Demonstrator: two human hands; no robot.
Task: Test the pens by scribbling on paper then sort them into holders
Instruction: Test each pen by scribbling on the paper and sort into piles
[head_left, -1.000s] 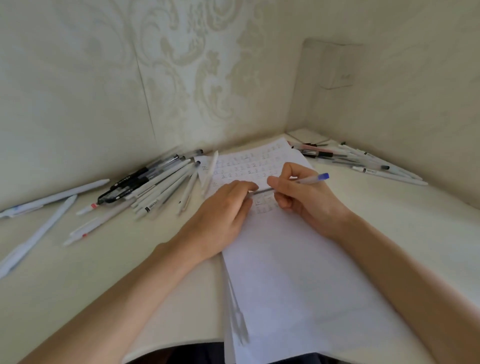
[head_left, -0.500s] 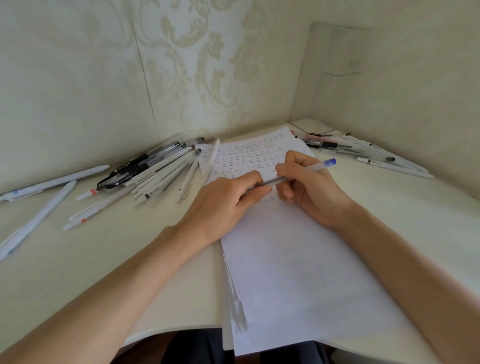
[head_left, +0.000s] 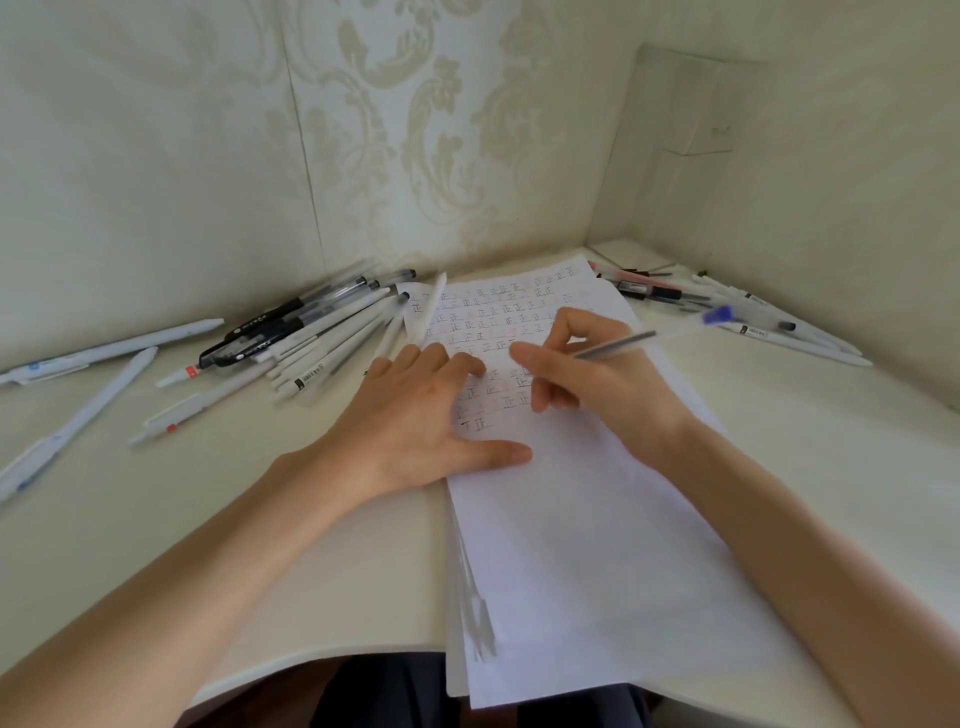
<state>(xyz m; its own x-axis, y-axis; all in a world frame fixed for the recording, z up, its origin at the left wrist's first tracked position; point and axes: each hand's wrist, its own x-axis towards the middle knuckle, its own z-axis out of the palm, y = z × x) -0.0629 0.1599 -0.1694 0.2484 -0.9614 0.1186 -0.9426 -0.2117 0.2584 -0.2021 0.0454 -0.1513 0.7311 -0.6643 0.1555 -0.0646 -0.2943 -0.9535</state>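
A white sheet of paper (head_left: 587, 545) lies on the desk, its far half filled with rows of small written marks. My left hand (head_left: 421, 421) rests flat on the paper's left edge with fingers spread. My right hand (head_left: 587, 379) grips a clear pen with a blue end cap (head_left: 670, 332), its tip down on the paper among the marks. A pile of white and black pens (head_left: 306, 338) lies left of the paper. A second group of pens (head_left: 737, 312) lies at the far right, by the wall. No holder is in view.
Two pale blue pens (head_left: 83, 395) lie apart at the far left of the cream desk (head_left: 311, 545). Patterned walls close in the desk behind and to the right. The paper overhangs the desk's near edge, over my lap.
My left hand has let go of the pen tip and spread flat on the paper. The right hand has shifted the pen slightly right. The camera view has tilted.
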